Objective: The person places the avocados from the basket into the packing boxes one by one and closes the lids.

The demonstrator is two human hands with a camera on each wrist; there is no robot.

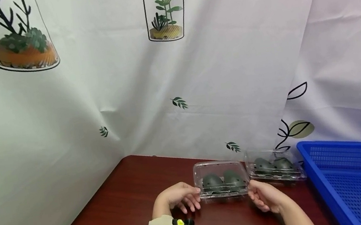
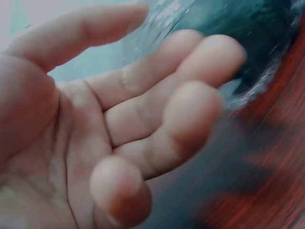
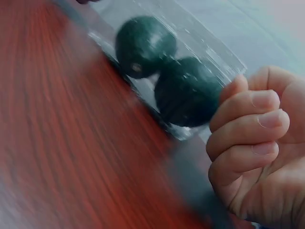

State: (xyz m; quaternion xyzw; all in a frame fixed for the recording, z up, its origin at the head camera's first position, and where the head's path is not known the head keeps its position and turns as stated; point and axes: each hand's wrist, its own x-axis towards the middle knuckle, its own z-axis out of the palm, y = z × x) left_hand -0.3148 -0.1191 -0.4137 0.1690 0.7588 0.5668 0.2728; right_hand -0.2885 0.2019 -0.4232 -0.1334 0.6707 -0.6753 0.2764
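Observation:
A clear plastic clamshell box with two dark green avocados inside is held between my two hands over the brown table. My left hand grips its left edge, thumb at the rim and the lower fingers loosely bent below. In the left wrist view, the box's edge shows just past the fingertips. On the other side, my right hand pinches the lower right corner with thumb and forefinger. Its remaining fingers curl into the palm.
Behind and to the right lies a second clear box, also with two avocados. A blue plastic basket stands at the right edge, close against that box. White printed cloth hangs behind the reddish-brown table.

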